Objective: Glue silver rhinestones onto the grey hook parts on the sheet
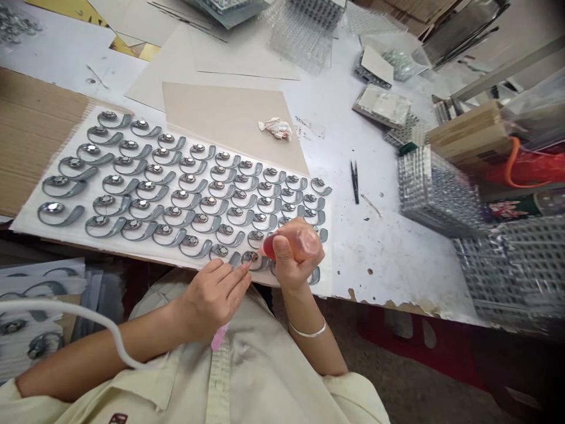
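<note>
White card (29,221) lies on brown corrugated cardboard (35,135) at the near edge of the work surface (388,265). It carries close rows of curved grey pieces (189,244), each with a round, shiny metallic head. Your left hand (214,300) is closed around a pink-handled tool (219,337), whose shaft is hidden by the hand. Its fingertips (245,268) sit just beside the head of one front-row piece (250,257). Your right hand (295,256) is closed around a translucent red squeeze bottle (304,242), and the bottle's tip points down at that same head. You cannot confirm whether the tip touches it. A thin metal bangle (308,330) circles your right wrist, and a white cable (66,307) crosses above your left forearm. Beyond the rows, a crumpled tissue (276,128) rests on a beige card sheet (229,121). Black tweezers (354,182) lie on the surface to the right of the rows. Further right, stacked wire-mesh racks (436,191) hold many small metallic items, which are too small to identify, and an orange strap (512,165) lies beyond them.
</note>
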### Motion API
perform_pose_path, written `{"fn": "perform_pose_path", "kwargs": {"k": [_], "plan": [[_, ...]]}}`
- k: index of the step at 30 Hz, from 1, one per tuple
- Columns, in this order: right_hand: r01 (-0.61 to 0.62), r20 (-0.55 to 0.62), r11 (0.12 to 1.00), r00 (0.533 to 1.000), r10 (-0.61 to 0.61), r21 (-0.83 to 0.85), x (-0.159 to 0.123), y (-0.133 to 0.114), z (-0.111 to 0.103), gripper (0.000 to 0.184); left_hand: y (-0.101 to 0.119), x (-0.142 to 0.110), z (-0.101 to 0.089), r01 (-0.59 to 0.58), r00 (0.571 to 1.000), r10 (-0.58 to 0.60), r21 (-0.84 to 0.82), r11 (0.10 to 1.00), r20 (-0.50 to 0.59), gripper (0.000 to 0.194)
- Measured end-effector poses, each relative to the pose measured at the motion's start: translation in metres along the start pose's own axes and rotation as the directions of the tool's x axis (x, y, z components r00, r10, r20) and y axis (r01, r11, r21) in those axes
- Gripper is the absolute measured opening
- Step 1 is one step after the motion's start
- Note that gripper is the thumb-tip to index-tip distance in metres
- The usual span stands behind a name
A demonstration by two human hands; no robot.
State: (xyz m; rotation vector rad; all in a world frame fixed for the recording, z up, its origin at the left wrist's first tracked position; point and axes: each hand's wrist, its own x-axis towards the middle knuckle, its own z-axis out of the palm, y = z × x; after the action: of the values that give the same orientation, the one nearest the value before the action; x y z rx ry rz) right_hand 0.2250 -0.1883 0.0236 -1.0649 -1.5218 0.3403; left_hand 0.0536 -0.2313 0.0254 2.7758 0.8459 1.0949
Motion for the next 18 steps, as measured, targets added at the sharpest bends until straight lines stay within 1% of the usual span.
{"fn": "perform_pose_path", "kwargs": {"k": [8,15,18], "plan": [[0.033,-0.025,0.999,0.999,-0.033,-0.02,-0.0001,-0.0001,-0.0007,0.019,-0.0009,0.0014,-0.0011,-0.009,1.0,0.009,-0.019,1.0,0.002,0.016],[0.078,-0.046,0.997,0.996,-0.078,-0.007,-0.0001,-0.0001,-0.0013,0.016,-0.0034,0.0019,-0.002,-0.005,1.0,0.005,-0.046,0.999,-0.005,0.012],[0.098,-0.044,0.995,0.994,-0.098,-0.016,-0.0002,-0.0008,-0.0021,0.018,-0.0037,0.0019,-0.0027,-0.008,1.0,0.008,-0.044,0.999,0.003,0.013]]}}
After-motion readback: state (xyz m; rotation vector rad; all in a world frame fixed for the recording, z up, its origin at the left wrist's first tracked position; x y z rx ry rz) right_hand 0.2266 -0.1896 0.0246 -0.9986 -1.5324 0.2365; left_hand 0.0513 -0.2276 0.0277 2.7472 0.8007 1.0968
